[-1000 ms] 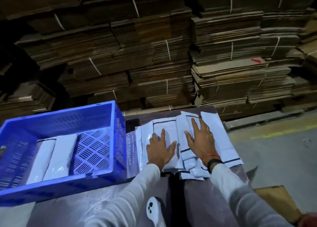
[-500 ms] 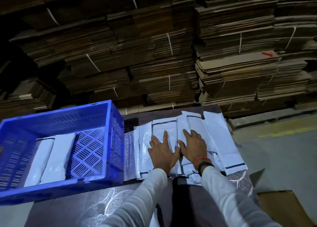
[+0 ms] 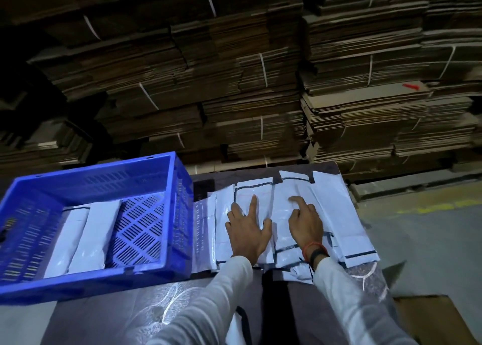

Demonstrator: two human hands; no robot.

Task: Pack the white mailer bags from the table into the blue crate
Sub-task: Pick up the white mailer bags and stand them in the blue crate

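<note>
Several white mailer bags (image 3: 331, 204) with black edge strips lie overlapping across the dark table, right of the blue crate (image 3: 167, 269). My left hand (image 3: 247, 230) rests flat on the middle bags, fingers spread. Just to its right, my right hand (image 3: 306, 221) lies palm down on the bags with its fingers pointing away from me. Inside the crate, two white mailer bags (image 3: 92, 235) lie side by side on the left part of its perforated floor.
Tall strapped stacks of flattened cardboard (image 3: 234, 84) rise right behind the table. The table's right edge (image 3: 378, 271) drops to a grey floor with a yellow line (image 3: 433, 207). A brown cardboard sheet (image 3: 438, 318) lies low at the right.
Both hands have slid over the bags and now lie a little apart; half a second ago they touched. My view has tilted slightly.
</note>
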